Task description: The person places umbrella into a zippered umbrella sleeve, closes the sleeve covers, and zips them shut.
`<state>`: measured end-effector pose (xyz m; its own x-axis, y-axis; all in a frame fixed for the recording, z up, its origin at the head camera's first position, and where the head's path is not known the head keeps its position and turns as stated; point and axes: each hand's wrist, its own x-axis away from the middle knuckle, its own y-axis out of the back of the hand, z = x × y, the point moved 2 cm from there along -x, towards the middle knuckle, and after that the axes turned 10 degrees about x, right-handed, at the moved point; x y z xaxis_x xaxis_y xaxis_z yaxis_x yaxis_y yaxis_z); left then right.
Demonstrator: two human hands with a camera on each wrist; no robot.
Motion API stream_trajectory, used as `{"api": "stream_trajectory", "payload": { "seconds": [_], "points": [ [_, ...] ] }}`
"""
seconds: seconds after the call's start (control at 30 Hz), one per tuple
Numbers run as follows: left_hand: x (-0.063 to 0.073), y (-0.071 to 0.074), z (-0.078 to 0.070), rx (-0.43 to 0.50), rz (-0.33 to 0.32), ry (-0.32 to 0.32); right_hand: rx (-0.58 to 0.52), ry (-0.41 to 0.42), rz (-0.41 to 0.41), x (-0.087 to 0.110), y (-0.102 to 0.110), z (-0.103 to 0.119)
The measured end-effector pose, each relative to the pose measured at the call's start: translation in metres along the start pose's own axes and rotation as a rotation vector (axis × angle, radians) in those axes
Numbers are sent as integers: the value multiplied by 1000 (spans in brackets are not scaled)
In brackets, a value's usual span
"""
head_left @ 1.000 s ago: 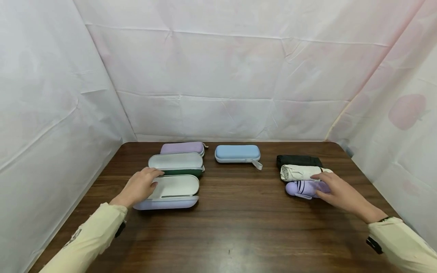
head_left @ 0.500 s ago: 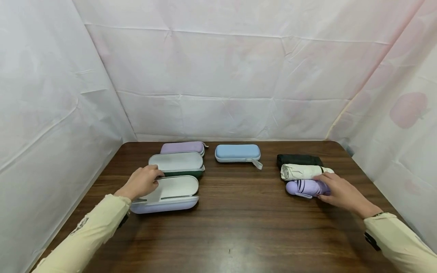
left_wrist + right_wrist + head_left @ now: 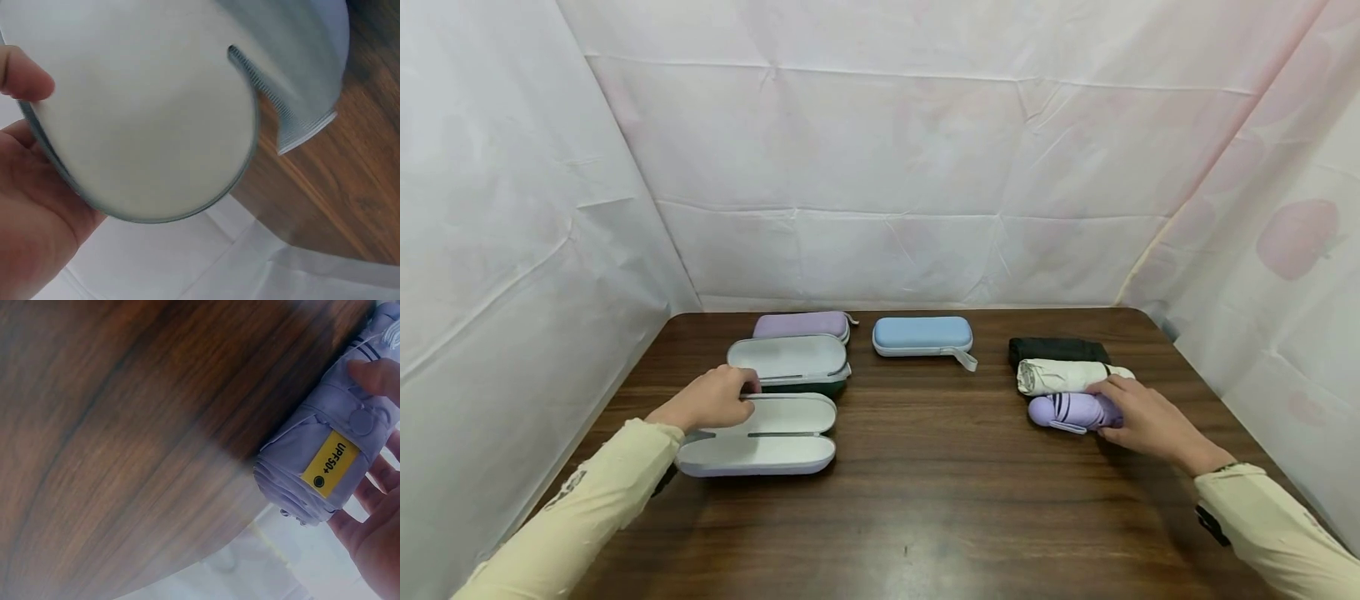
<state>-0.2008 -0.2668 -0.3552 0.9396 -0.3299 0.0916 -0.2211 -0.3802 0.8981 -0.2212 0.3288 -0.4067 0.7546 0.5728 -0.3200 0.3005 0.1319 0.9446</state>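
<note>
A lavender zip case (image 3: pixel 760 455) with a pale lining lies spread wide at the front left of the table. My left hand (image 3: pixel 715 398) pinches the rim of its lid; the thumb (image 3: pixel 28 78) presses the lining while the other fingers go behind the lid. Over on the right, my right hand (image 3: pixel 1150 423) grips a folded lavender umbrella (image 3: pixel 1075 412), which carries a yellow "UPF50+" label (image 3: pixel 331 464). Its thumb lies on one side and fingers curl under the other. The umbrella's far end is hidden by the hand in the head view.
Behind the lavender case stands an unzipped green case (image 3: pixel 790 358) with grey lining, then a closed purple case (image 3: pixel 801 324). A closed blue case (image 3: pixel 922 334) sits at the back middle. White (image 3: pixel 1063 377) and black (image 3: pixel 1056 350) folded umbrellas lie behind the lavender one.
The lavender case has been spread wider, its front half tipping down toward me until its lining shows. My right hand has closed its fingers round the lavender umbrella.
</note>
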Motion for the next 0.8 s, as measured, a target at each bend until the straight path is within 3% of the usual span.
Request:
{"api": "stream_trajectory", "payload": {
  "seconds": [0.13, 0.4, 0.57, 0.8],
  "points": [
    [2, 0, 2, 81, 23, 12, -2, -9, 14, 1, 0, 0],
    [8, -2, -1, 330, 123, 42, -2, -8, 17, 0, 0, 0],
    [7, -2, -8, 359, 128, 45, -3, -11, 35, 0, 2, 0],
    [-2, 0, -23, 357, 79, 26, -3, 2, 72, -1, 2, 0]
  ]
}}
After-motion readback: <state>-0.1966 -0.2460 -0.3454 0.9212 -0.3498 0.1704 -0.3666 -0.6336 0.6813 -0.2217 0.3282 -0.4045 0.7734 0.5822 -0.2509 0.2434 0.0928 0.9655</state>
